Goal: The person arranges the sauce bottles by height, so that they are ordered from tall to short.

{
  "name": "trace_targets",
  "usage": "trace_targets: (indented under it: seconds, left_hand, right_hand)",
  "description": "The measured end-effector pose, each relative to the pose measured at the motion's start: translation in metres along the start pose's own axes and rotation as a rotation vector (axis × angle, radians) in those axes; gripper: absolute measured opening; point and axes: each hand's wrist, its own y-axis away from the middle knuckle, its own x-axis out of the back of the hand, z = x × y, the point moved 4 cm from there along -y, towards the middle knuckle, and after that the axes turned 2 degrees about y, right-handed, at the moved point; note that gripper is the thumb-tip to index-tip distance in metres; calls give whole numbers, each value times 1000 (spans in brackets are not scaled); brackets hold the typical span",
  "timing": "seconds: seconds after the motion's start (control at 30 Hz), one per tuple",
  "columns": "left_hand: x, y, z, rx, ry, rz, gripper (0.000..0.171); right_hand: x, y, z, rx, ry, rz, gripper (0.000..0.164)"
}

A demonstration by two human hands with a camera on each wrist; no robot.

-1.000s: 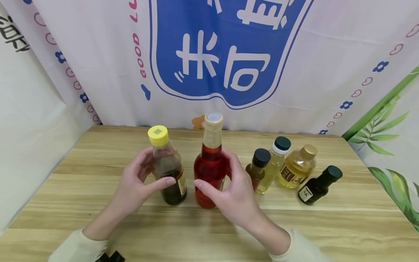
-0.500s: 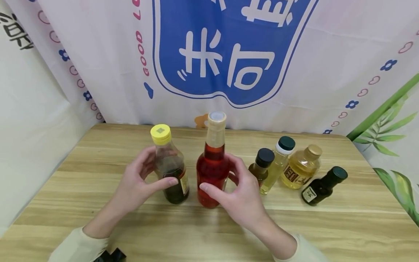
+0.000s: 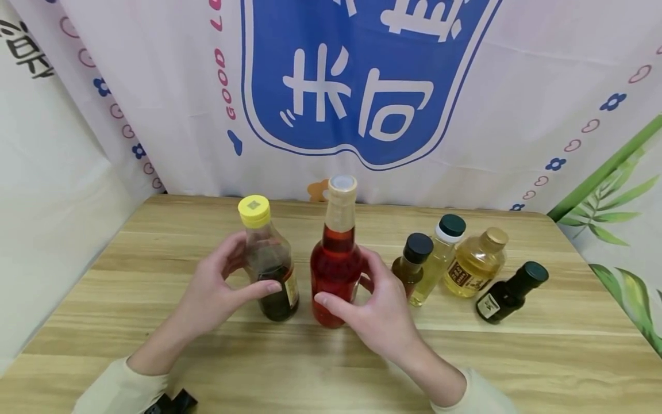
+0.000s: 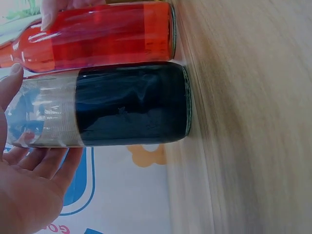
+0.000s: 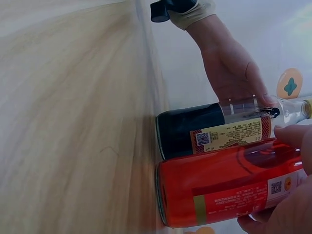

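The person's left hand (image 3: pixel 214 290) curves around the dark bottle (image 3: pixel 276 302), thumb across the near side and fingers behind the glass below its yellow cap (image 3: pixel 254 211). The right hand (image 3: pixel 385 307) holds the red bottle (image 3: pixel 333 270) the same way, thumb in front and fingers around the far side. Both bottles stand upright on the table (image 3: pixel 289 374), just beside each other. To the right of the right hand stand a black-capped bottle (image 3: pixel 407 275), a slim pale-yellow bottle (image 3: pixel 433 267), a wide golden bottle (image 3: pixel 473 264) and a small dark-green bottle (image 3: pixel 509 296). Behind the table hangs a printed cloth (image 3: pixel 181 132).
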Motion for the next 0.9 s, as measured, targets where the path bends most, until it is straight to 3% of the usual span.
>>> trace_targets:
  seconds: [0.43,0.9]
  left_hand:
    - [-3,-1,-1,-32,-25,-7,67]
    - [-2,-1,0,-25,-35,-17,68]
  right_hand:
    - [-3,0,7,30,-11,18,76]
    - [-2,-1,5,45,-19,23,75]
